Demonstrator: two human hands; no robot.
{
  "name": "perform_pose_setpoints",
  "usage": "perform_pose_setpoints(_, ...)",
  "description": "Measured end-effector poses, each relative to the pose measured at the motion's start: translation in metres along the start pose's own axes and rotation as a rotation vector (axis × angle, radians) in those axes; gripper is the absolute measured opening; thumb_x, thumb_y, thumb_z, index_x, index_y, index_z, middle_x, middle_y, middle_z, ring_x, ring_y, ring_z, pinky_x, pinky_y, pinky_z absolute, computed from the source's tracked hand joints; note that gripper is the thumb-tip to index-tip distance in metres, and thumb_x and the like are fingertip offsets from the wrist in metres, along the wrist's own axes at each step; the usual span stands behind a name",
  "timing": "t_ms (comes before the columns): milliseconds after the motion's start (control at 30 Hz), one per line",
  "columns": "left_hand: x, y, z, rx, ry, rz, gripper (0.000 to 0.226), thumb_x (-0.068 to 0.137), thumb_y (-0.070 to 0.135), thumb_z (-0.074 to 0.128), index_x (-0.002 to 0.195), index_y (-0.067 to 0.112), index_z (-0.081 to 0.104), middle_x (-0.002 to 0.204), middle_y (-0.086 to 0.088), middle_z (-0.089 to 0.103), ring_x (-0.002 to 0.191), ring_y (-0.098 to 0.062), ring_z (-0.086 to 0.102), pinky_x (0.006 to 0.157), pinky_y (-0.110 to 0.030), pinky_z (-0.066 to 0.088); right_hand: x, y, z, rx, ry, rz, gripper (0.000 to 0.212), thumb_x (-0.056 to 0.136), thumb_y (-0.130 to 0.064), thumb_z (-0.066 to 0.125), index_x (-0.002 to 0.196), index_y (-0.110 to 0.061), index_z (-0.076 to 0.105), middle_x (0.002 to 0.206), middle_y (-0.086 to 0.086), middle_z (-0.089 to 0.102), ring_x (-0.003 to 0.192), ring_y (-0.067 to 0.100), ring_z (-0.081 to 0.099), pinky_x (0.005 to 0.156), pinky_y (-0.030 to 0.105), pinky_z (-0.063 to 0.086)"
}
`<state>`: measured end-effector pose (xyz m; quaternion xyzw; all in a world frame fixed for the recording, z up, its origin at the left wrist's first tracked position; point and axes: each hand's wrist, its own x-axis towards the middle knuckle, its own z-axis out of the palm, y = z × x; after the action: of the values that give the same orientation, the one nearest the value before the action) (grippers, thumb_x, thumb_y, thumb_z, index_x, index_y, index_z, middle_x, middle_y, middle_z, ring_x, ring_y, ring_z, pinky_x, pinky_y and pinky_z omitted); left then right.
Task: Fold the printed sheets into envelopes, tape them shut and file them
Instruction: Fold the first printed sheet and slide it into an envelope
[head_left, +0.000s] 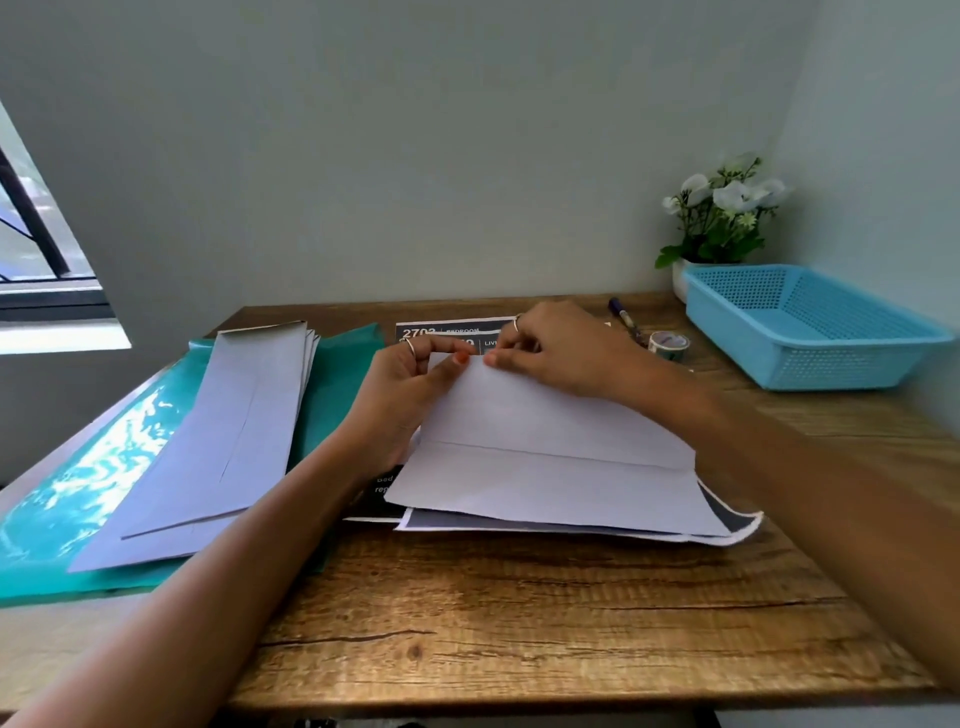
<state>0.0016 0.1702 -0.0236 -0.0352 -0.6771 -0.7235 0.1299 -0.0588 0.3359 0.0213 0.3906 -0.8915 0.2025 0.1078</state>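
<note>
A white sheet (545, 457) lies blank side up on a stack of dark printed sheets (447, 332) in the middle of the wooden desk (519, 623). It has a crease across it, and its far part is lifted. My left hand (400, 400) pinches the sheet's far left corner between thumb and fingers. My right hand (556, 348) pinches the same far edge just to the right, fingertips almost touching the left thumb. A roll of tape (668, 345) sits right of my right hand.
Several long white folded envelopes (223, 431) lie on a teal plastic folder (83, 499) at the left. A pen (623, 317) lies at the back. A blue mesh basket (810, 327) stands at the right, with a potted white flower (722, 213) behind it.
</note>
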Motion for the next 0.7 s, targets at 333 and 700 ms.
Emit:
perform_pose_setpoints(333,0.003,0.004,-0.005,0.014,0.05,0.058,0.011,0.089,0.003,0.056,0.09,0.008,0.066,0.067,0.002,0.068,0.061,-0.008,0.062,0.057,-0.02,0.055,-0.027,0.038,-0.033,0.057,-0.096,0.106,0.022,0.09,-0.035,0.058,0.068,-0.032,0.06,0.064,-0.013,0.053,0.061,0.003,0.049,0.057,0.02,0.033)
perform_pose_setpoints(700,0.006,0.001,-0.015,0.06,0.125,0.095,0.013,0.09,0.007,0.057,0.088,0.014,0.067,0.076,0.001,0.069,0.068,-0.009,0.061,0.058,-0.021,0.053,-0.075,0.07,-0.044,0.568,0.047,0.421,0.025,0.081,-0.033,0.063,0.085,-0.009,0.066,0.079,0.006,0.071,0.072,0.017,0.068,0.062,0.022,0.056)
